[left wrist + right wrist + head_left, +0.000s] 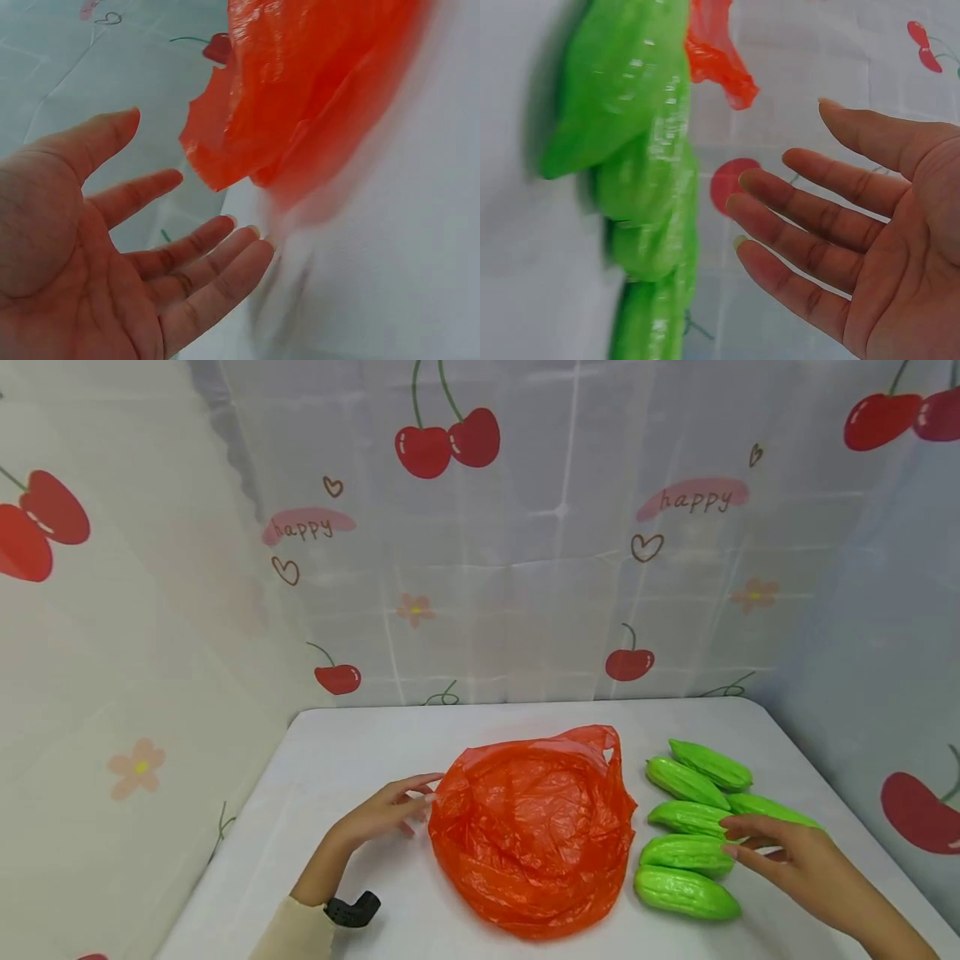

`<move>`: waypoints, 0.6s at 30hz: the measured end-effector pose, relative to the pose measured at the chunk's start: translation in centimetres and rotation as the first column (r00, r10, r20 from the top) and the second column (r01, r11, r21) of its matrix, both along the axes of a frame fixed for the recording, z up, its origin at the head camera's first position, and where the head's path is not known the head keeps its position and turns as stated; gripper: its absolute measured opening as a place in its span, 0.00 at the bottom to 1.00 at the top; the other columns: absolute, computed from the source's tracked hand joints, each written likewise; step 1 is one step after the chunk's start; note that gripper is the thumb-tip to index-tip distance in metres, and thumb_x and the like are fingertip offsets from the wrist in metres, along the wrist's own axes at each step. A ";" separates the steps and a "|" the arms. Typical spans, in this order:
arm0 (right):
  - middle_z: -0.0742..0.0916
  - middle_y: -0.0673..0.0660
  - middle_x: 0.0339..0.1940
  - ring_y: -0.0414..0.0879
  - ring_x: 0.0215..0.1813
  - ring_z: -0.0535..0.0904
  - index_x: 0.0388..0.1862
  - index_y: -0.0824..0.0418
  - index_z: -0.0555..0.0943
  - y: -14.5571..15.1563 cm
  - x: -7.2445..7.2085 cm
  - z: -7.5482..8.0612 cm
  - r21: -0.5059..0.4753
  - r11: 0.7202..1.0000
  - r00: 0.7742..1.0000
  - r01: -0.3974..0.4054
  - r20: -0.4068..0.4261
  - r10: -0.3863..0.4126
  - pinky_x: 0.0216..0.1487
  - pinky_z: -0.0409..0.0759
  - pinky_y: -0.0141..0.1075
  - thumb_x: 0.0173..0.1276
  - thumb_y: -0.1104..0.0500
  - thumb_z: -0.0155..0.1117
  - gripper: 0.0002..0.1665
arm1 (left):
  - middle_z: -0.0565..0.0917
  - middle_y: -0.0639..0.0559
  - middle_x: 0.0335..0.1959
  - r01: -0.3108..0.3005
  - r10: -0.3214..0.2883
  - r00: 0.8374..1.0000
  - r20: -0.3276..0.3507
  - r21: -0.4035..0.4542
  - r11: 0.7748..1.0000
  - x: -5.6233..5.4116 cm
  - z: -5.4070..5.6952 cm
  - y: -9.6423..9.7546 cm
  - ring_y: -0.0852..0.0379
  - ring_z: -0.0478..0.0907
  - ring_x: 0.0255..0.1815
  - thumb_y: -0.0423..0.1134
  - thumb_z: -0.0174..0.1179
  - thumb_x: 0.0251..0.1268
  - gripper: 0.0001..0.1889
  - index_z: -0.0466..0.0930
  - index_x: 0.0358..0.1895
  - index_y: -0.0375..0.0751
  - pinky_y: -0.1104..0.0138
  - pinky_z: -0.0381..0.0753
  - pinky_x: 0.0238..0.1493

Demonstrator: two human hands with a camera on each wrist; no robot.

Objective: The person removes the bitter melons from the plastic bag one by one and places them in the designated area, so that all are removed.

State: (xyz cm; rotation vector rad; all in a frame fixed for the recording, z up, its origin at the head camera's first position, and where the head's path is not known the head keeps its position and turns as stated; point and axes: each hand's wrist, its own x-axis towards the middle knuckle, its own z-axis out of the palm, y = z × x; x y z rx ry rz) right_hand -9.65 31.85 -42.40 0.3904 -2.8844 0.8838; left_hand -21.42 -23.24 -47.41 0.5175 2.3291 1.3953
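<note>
A red plastic bag (532, 835) lies spread on the white table, its mouth facing up and a handle loop at the back right. At its left edge is my left hand (390, 810), fingers spread and nothing held; in the left wrist view its fingertips are close to the bag (300, 97). Several light green ridged gourds (686, 892), like bitter melons, lie in a cluster to the right of the bag. Over the right side of that cluster hovers my right hand (795, 860), with relaxed fingers and an empty palm, also seen in the right wrist view beside the gourds (630, 97).
The white table (360, 735) has rounded back corners. Behind and beside it hang pale curtains (517, 552) printed with cherries, hearts and flowers. A black band (352, 910) with a small device sits on the left wrist.
</note>
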 end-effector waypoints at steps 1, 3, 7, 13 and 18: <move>0.89 0.53 0.44 0.27 0.38 0.80 0.52 0.62 0.85 -0.1 -0.3 0.5 0.005 1.000 0.999 -0.017 -0.031 0.017 0.33 0.83 0.31 0.65 0.56 0.74 0.19 | 0.76 0.37 0.64 -0.016 0.016 1.000 -0.021 -0.007 1.000 0.0 0.4 -0.3 0.43 0.79 0.52 0.43 0.55 0.78 0.26 0.67 0.76 0.46 0.56 0.87 0.43; 0.89 0.52 0.44 0.28 0.39 0.80 0.52 0.60 0.85 -0.4 -1.0 1.7 0.021 0.999 0.997 -0.043 -0.061 0.044 0.34 0.83 0.31 0.65 0.57 0.74 0.18 | 0.75 0.37 0.65 -0.049 0.047 0.996 -0.079 -0.019 0.999 -0.3 1.1 -0.9 0.41 0.76 0.56 0.42 0.55 0.78 0.26 0.67 0.76 0.47 0.56 0.87 0.46; 0.89 0.50 0.46 0.31 0.41 0.81 0.54 0.58 0.85 -1.0 -2.4 4.2 0.060 0.995 0.993 -0.078 -0.083 0.083 0.36 0.84 0.32 0.66 0.55 0.74 0.18 | 0.76 0.42 0.65 -0.117 0.099 0.976 -0.194 -0.084 0.990 -1.1 2.9 -1.9 0.44 0.73 0.61 0.47 0.58 0.76 0.28 0.68 0.76 0.53 0.49 0.82 0.56; 0.89 0.56 0.51 0.50 0.47 0.83 0.56 0.58 0.85 -2.3 -4.8 7.2 0.145 0.984 0.976 -0.108 -0.171 0.133 0.39 0.86 0.39 0.66 0.55 0.74 0.20 | 0.72 0.42 0.70 -0.163 0.081 0.935 -0.346 -0.217 0.962 -2.1 6.6 -3.6 0.40 0.70 0.65 0.49 0.58 0.76 0.32 0.62 0.78 0.49 0.40 0.74 0.63; 0.87 0.65 0.55 0.60 0.48 0.84 0.60 0.61 0.83 -2.7 -7.3 9.8 0.176 0.978 0.971 -0.111 -0.192 0.145 0.41 0.86 0.55 0.69 0.53 0.71 0.24 | 0.66 0.37 0.75 -0.188 0.005 0.874 -0.486 -0.328 0.926 -2.9 10.0 -4.4 0.34 0.67 0.69 0.47 0.60 0.75 0.35 0.59 0.79 0.40 0.38 0.71 0.65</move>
